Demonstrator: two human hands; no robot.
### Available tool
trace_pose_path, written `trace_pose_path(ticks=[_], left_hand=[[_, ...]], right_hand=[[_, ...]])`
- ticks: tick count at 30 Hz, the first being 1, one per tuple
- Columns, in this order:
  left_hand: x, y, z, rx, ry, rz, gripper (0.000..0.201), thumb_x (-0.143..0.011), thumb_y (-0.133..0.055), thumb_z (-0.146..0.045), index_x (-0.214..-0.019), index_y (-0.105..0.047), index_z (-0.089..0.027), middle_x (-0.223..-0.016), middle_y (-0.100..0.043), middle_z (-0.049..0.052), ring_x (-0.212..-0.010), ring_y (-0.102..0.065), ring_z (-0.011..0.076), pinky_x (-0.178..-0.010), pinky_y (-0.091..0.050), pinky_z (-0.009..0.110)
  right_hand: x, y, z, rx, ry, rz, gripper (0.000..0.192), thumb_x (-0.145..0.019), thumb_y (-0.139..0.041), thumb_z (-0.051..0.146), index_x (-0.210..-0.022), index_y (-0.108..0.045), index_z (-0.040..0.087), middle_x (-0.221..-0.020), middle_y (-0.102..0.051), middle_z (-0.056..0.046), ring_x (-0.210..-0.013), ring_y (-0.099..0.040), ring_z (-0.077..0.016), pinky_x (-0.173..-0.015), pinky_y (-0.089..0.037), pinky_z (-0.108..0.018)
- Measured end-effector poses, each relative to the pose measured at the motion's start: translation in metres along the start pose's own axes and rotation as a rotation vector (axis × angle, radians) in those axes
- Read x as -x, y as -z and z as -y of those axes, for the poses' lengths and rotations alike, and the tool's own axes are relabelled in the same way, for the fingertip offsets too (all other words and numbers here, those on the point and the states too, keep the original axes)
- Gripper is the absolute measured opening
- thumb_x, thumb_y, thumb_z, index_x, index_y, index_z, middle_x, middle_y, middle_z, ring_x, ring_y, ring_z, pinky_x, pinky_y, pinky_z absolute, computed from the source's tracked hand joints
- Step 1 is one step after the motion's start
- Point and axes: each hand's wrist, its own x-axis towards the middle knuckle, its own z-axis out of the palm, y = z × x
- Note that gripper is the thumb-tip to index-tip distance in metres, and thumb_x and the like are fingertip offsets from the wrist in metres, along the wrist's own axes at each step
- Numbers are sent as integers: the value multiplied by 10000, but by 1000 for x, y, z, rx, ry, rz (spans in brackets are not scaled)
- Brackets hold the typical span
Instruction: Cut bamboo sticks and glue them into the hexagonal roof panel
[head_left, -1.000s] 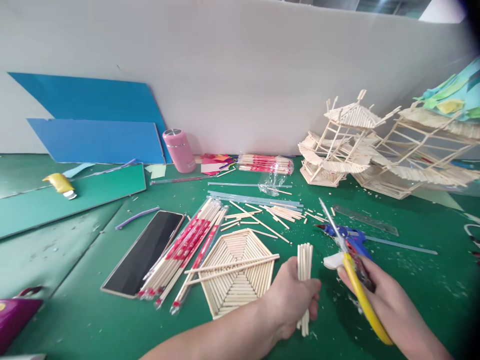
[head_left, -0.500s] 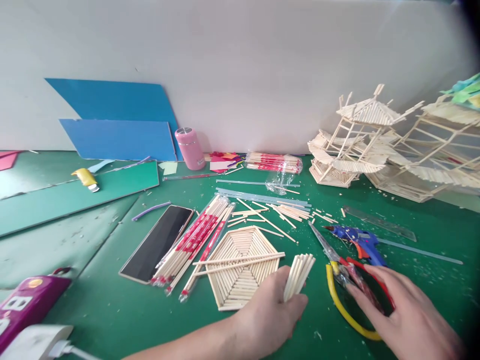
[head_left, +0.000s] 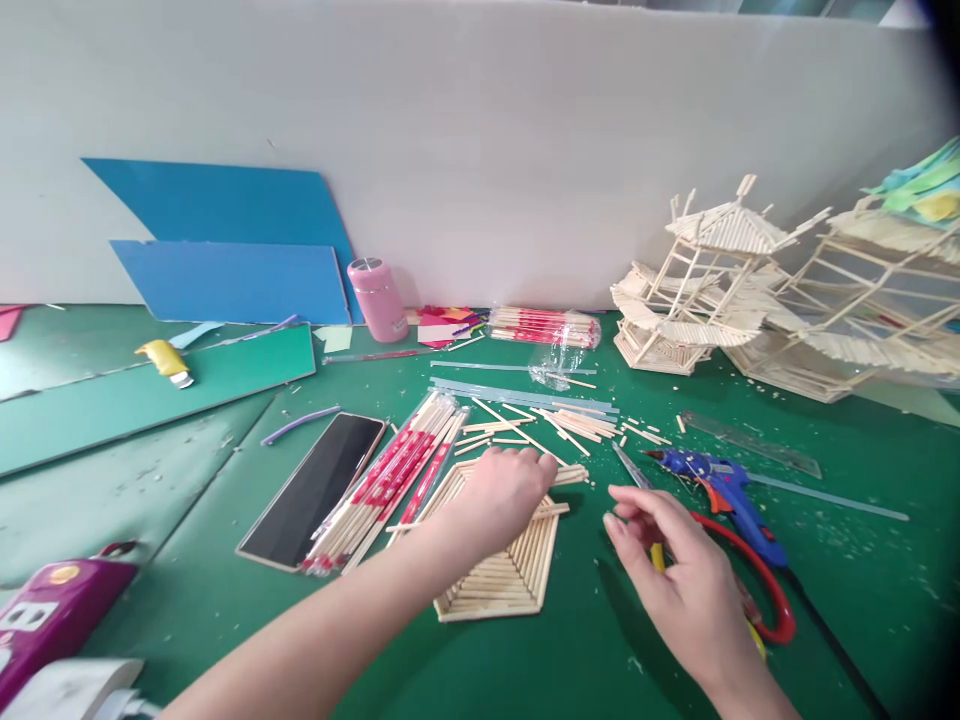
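At the far left of the green tabletop (head_left: 187,620) a purple device (head_left: 52,615) sits at the 8 o'clock edge of the view, with blue card sheets (head_left: 225,260) leaning on the wall at 10 o'clock. A black phone (head_left: 315,488) lies face up, and just beside it at its 3 o'clock are wrapped chopstick bundles (head_left: 390,478).

The left hand (head_left: 499,492) rests palm down on the hexagonal stick panel (head_left: 499,570), covering its upper half; the panel's lower rows show at the hand's 6 o'clock. The fingers are curled together over a bundle of short sticks (head_left: 571,474), whose ends poke out at the hand's 3 o'clock.

The right hand (head_left: 675,580) hovers at the panel's 3 o'clock, apart from it, fingers loosely spread and holding nothing. The scissors (head_left: 750,570), with red and yellow handles, lie under and just beyond it at its 2 o'clock. A blue glue gun (head_left: 720,485) lies at the hand's 1 o'clock, and stick-built pavilion models (head_left: 712,280) stand far off at 1 o'clock.
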Motion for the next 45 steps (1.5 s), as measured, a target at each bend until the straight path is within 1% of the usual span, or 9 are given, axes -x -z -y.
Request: trace_pose_path(ticks=[3, 7, 12, 18, 23, 27, 30, 39, 45], left_hand=[[-14, 2, 14, 36, -42, 15, 234, -662, -453, 16, -813, -505, -156, -765, -613, 71, -703, -606, 213, -591, -442, 294], [-17, 11, 26, 97, 3, 0, 192, -740, -389, -15, -826, -501, -145, -754, -615, 87, -652, -600, 203, -520, -408, 271], [8, 23, 39, 202, 6, 12, 139, -830, -355, -131, -795, -485, -164, -722, -605, 47, -636, -576, 165, -505, -378, 239], [31, 11, 46, 254, -20, 43, 112, -817, -388, -133, -773, -484, -171, -812, -611, 33, -723, -578, 150, -584, -412, 233], [32, -9, 35, 171, -17, 21, 131, -762, -414, -52, -781, -491, -156, -835, -582, 62, -714, -565, 168, -599, -424, 260], [29, -25, 21, 63, -9, -15, 145, -751, -420, -30, -795, -507, -138, -826, -571, 94, -760, -547, 223, -665, -425, 342], [25, -31, 12, 18, -18, -34, 119, -768, -437, -56, -819, -507, -138, -837, -567, 90, -762, -539, 223, -685, -424, 359], [19, -30, -6, -10, -23, -73, 93, -811, -427, -132, -840, -512, -155, -886, -546, 84, -848, -503, 241, -695, -410, 365], [25, -18, -1, 41, -19, -43, 219, -781, -505, -371, -856, -528, -166, -891, -540, 84, -847, -483, 245, -691, -397, 369]], right_hand=[[-2, -7, -5, -1, -28, 11, 192, -821, -500, 327, -991, -534, 242, -865, -560, -18, -742, -540, -150, -652, -464, -276], [-6, -15, -7, 0, 24, 102, 173, -837, -476, 284, -990, -533, 227, -909, -556, -37, -805, -535, -169, -696, -457, -298], [-16, -30, 4, 106, 216, 294, 221, -824, -484, 217, -1033, -552, 233, -977, -529, -68, -925, -495, -223, -760, -440, -358], [-29, -45, 11, 219, 403, 414, 139, -839, -479, 211, -887, -610, 212, -846, -570, -51, -825, -495, -202, -730, -426, -353], [-27, -37, 5, 273, 482, 521, 140, -856, -467, 226, -825, -603, 210, -762, -567, -25, -757, -480, -176, -665, -399, -301], [-25, -29, 3, 319, 463, 540, 145, -853, -477, 233, -790, -603, 198, -738, -561, -22, -737, -469, -172, -656, -385, -295], [-24, -23, 1, 352, 463, 548, 157, -851, -480, 234, -766, -606, 199, -719, -562, -20, -734, -472, -171, -651, -383, -295], [-13, 3, -7, 313, 497, 536, 154, -852, -467, 187, -842, -618, 218, -786, -594, -26, -765, -504, -173, -644, -412, -304], [2, 13, -11, 270, 488, 533, 164, -844, -472, 173, -843, -626, 229, -773, -591, -24, -734, -512, -164, -620, -419, -296]])
